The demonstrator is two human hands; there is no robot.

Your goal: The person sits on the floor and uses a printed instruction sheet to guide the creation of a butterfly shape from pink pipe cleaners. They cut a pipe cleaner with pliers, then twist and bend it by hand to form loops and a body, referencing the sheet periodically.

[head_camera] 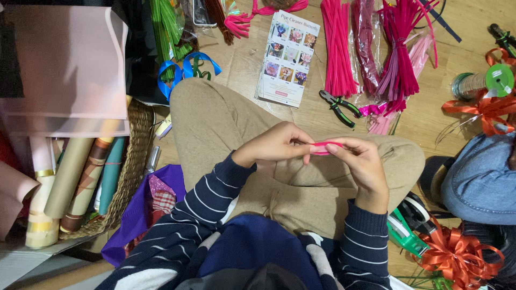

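1. Leaning at the far left of the frame, rolls of wrapping paper in tan, brown and teal stand in a woven basket, with pale pink sheets spread above them in the upper left.
2. Just right of the basket, purple cloth lies on the wooden floor, and blue ribbon loops sit near a bundle of green pipe cleaners at the top.
3. At centre, the person sits cross-legged in tan trousers; the left hand pinches one end of a pink pipe cleaner between thumb and fingers.
4. The right hand pinches the other end, so the pipe cleaner is held bent between both hands over the lap, just right of the frame's middle.
5. Above the hands, a printed leaflet lies flat on the floor, with green-handled pliers to its right.
6. Bundles of pink and magenta pipe cleaners fill the upper right.
7. At the right edge lie a spool of green wire, orange ribbon, a denim-clad knee of another person, a green tape dispenser and an orange bow.
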